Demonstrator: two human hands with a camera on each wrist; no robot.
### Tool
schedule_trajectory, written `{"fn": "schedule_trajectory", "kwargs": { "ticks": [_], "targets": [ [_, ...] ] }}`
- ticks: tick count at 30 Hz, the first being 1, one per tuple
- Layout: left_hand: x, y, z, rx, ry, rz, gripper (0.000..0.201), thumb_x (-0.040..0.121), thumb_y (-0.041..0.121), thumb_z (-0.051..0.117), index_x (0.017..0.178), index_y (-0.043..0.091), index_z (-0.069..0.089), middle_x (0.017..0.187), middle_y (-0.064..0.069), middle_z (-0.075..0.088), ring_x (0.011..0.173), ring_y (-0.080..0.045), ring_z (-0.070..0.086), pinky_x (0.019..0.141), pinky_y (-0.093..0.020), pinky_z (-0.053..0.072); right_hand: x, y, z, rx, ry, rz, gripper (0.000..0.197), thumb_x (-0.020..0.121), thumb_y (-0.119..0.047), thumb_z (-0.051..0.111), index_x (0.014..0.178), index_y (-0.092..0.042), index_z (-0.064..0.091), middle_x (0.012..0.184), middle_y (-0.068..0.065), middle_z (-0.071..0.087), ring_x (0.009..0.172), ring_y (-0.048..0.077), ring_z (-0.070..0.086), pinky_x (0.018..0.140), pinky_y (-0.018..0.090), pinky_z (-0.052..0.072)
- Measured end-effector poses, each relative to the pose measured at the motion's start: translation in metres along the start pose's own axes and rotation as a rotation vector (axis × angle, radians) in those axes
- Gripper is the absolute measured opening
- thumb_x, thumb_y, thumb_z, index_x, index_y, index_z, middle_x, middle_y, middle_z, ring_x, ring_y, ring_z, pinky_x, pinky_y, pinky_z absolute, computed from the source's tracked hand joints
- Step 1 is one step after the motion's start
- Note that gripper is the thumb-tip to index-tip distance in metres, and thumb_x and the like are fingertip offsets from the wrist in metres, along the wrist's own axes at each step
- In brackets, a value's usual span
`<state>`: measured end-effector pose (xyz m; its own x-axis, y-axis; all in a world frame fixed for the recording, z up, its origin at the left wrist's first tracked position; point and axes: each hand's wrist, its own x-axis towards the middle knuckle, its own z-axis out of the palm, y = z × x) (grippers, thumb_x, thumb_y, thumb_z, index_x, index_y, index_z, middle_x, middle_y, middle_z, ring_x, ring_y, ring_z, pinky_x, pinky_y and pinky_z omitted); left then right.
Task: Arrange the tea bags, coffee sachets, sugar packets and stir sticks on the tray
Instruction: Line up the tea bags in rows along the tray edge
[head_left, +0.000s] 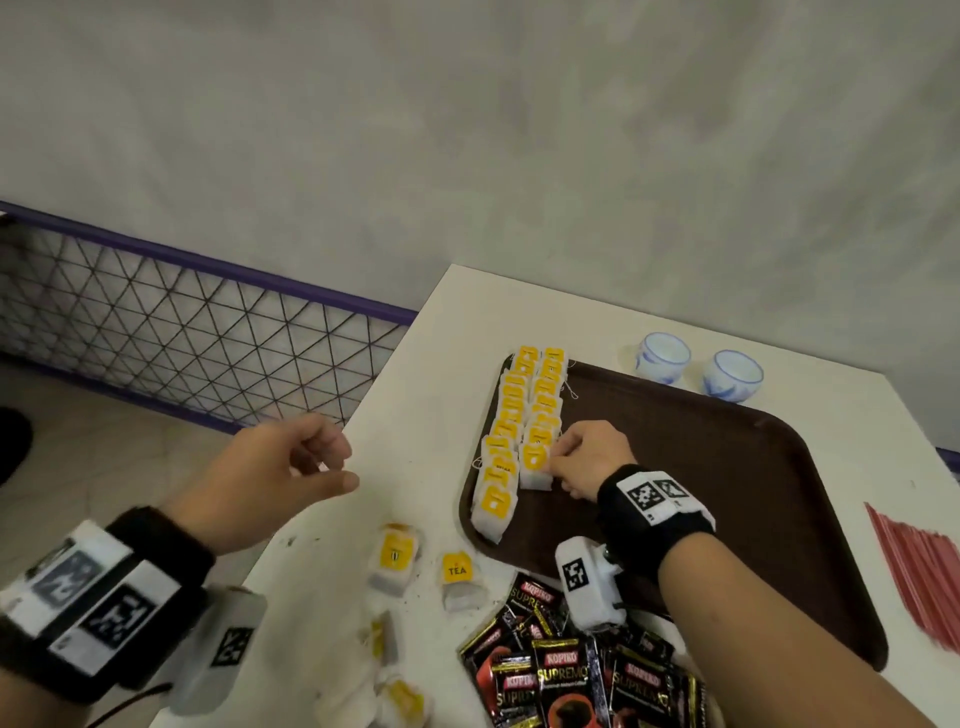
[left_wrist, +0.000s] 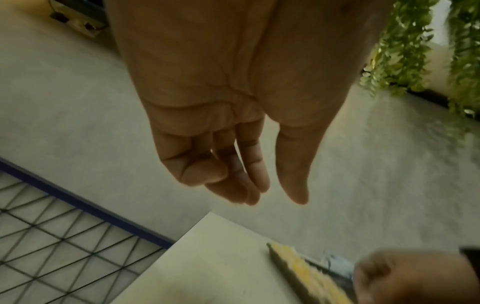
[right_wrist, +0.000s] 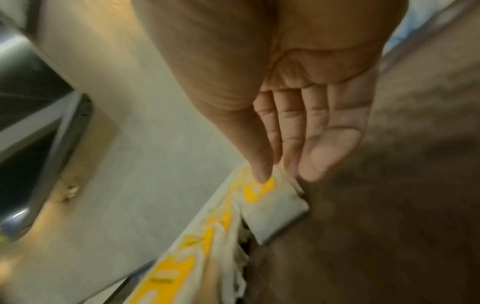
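Observation:
A dark brown tray lies on the white table. Two rows of yellow-tagged tea bags overlap along the tray's left side. My right hand is on the tray and pinches the nearest tea bag of the inner row between thumb and fingers. In the right wrist view the thumb tip of my right hand lies on that tea bag's yellow tag. My left hand hovers over the table's left edge, fingers loosely curled and holding nothing; its palm is bare.
Loose tea bags lie on the table in front of the tray. A pile of black coffee sachets sits at the near edge, under my right forearm. Red stir sticks lie right of the tray. Two white-and-blue cups stand behind it. A wire fence is at the left.

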<state>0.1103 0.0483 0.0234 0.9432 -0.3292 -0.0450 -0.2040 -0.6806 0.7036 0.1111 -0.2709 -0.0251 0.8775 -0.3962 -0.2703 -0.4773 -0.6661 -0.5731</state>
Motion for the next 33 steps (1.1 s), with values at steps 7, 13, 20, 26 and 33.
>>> {"fn": "schedule_trajectory", "kwargs": {
  "ticks": [7, 13, 20, 26, 33],
  "targets": [
    [-0.019, -0.016, 0.044, 0.086, -0.243, -0.042, 0.05, 0.063, 0.047, 0.081, 0.104, 0.033, 0.055, 0.099, 0.013, 0.057, 0.081, -0.006, 0.058, 0.068, -0.015, 0.047, -0.092, -0.066, -0.018, -0.531, -0.308, -0.31, 0.037, 0.081, -0.05, 0.066, 0.08, -0.012, 0.065, 0.081, 0.005, 0.066, 0.077, 0.022, 0.063, 0.066, 0.035, 0.051],
    [-0.005, -0.007, 0.075, 0.308, -0.25, -0.086, 0.045, 0.066, 0.047, 0.077, 0.095, 0.023, 0.053, 0.097, 0.006, 0.058, 0.086, -0.014, 0.053, 0.068, -0.024, 0.04, -0.13, -0.072, 0.038, -0.812, -0.383, -0.317, 0.049, 0.089, -0.054, 0.054, 0.11, -0.01, 0.059, 0.115, 0.007, 0.061, 0.106, 0.028, 0.06, 0.078, 0.035, 0.044],
    [-0.008, -0.007, 0.07, 0.223, -0.266, -0.083, 0.023, 0.072, 0.022, 0.072, 0.085, 0.028, 0.055, 0.092, 0.005, 0.059, 0.076, -0.01, 0.051, 0.06, -0.017, 0.038, -0.127, -0.063, 0.065, -0.772, -0.334, -0.238, 0.032, 0.092, -0.027, 0.06, 0.12, -0.01, 0.057, 0.123, 0.006, 0.06, 0.112, 0.027, 0.059, 0.075, 0.035, 0.041],
    [-0.019, -0.011, 0.053, 0.019, -0.252, -0.107, 0.031, 0.066, 0.007, 0.078, 0.087, 0.023, 0.062, 0.09, 0.006, 0.065, 0.063, -0.007, 0.054, 0.058, -0.017, 0.043, -0.129, -0.054, 0.05, -0.549, -0.422, -0.242, 0.02, 0.087, -0.029, 0.064, 0.097, -0.012, 0.061, 0.098, 0.006, 0.061, 0.098, 0.026, 0.063, 0.073, 0.031, 0.046],
    [-0.024, -0.007, 0.028, -0.179, -0.211, -0.164, 0.032, 0.059, 0.01, 0.086, 0.083, 0.025, 0.069, 0.066, -0.001, 0.068, 0.059, -0.01, 0.059, 0.065, -0.024, 0.046, -0.118, -0.015, 0.005, 0.349, -0.377, -0.186, 0.033, 0.067, -0.02, 0.084, 0.064, -0.024, 0.051, 0.07, -0.002, 0.054, 0.062, 0.011, 0.048, 0.054, 0.02, 0.04]
  ]
}}
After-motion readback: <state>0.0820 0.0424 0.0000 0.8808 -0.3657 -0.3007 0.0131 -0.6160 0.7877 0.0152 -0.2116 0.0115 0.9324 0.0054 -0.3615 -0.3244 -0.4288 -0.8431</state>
